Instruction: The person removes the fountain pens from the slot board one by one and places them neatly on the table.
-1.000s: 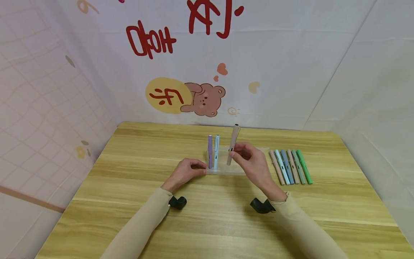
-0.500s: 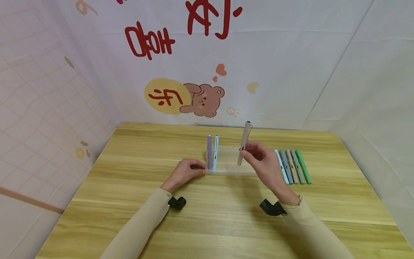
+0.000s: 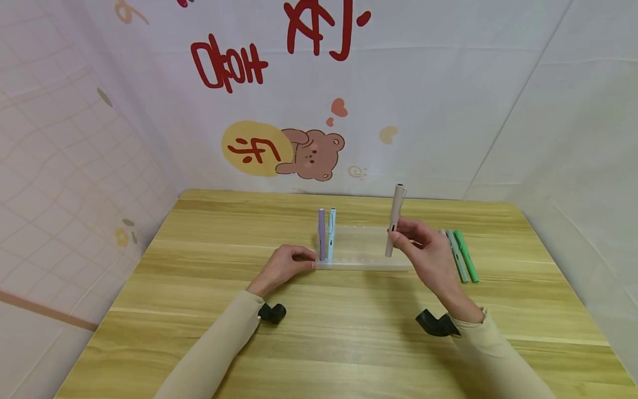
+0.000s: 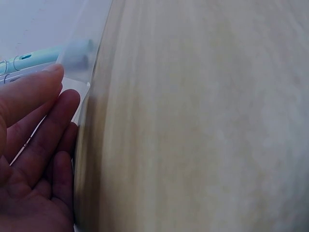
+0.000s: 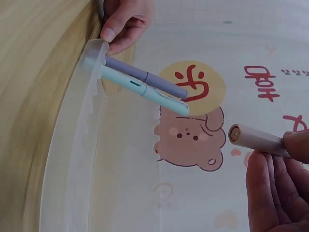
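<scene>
While my left hand [image 3: 283, 268] touches the left end of the clear rack [image 3: 369, 266], my right hand [image 3: 431, 252] pinches a beige pen [image 3: 396, 208].
The pen leans slightly near the rack's right end; whether my left hand grips, I cannot tell.

Back wall [image 3: 438, 83] was noted as wht. w/ faint horiz. creases; an oblique crease line [image 3: 515, 111] was seen at the R. Printed decor was recorded: lg. red chars. [image 3: 344, 30] at top, a yel. disc [image 3: 264, 132] w/ red char., a brn. cartoon bear [image 3: 324, 157] turned sideways, sm. hearts [image 3: 339, 107] and a faint spiral sun [image 3: 355, 172]. L wall [image 3: 55, 166] was marked w/ a pale grid, sm. leaves [image 3: 104, 97], a yel. flower [image 3: 121, 237] and a pinkish-brn. band [image 3: 45, 306] low down. R wall [image 3: 593, 144] was found plain, lightly wrinkled. Table [image 3: 339, 343] was finished in yel.-brn. woodgrain, rear corners rounded; its back edge was set close to back wall. Lighting was judged soft, approx. even; faint shadows were cast on tabletop.
</scene>
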Tool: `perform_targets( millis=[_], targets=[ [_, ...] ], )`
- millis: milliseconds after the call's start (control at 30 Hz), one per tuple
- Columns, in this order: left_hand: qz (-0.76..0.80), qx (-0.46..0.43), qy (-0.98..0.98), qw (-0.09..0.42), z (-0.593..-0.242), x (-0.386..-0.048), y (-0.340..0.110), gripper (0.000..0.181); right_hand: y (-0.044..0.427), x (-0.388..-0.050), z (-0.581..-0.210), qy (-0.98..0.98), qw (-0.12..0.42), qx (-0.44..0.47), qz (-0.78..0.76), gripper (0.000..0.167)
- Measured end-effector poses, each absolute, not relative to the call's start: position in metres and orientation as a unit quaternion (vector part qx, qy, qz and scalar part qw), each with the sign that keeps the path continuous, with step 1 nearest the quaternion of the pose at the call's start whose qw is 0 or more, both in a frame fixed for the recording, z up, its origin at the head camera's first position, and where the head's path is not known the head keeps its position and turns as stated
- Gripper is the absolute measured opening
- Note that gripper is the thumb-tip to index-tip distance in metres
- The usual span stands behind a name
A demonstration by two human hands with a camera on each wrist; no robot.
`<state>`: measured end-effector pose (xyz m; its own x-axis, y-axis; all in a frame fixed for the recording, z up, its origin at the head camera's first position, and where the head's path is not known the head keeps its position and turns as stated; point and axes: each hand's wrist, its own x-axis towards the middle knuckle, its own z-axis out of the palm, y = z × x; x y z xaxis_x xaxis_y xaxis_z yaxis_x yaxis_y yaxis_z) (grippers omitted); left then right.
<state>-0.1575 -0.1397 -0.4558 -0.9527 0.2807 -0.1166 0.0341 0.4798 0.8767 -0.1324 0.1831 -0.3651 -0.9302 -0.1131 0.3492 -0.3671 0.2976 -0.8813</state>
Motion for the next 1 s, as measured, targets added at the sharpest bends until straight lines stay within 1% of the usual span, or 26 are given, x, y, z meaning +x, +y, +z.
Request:
perform_targets(
  millis=[333,833,1000],
  targets=[
    [0.502,0.094,0.851,0.121,-0.458,-0.157,-0.141,0.014,0.2,-0.128,-0.361,-0.795,0.126,0.125,0.579,0.028],
    [0.508,0.091,0.848,0.123,-0.458,-0.156,-0.141,0.014,0.235,-0.125,-0.361,-0.822,0.153,0.083,0.542,0.032],
    [0.509,0.088,0.847,0.123,-0.458,-0.156,-0.14,0.014,0.247,-0.124,-0.363,-0.837,0.157,0.056,0.521,0.034]
  ],
)
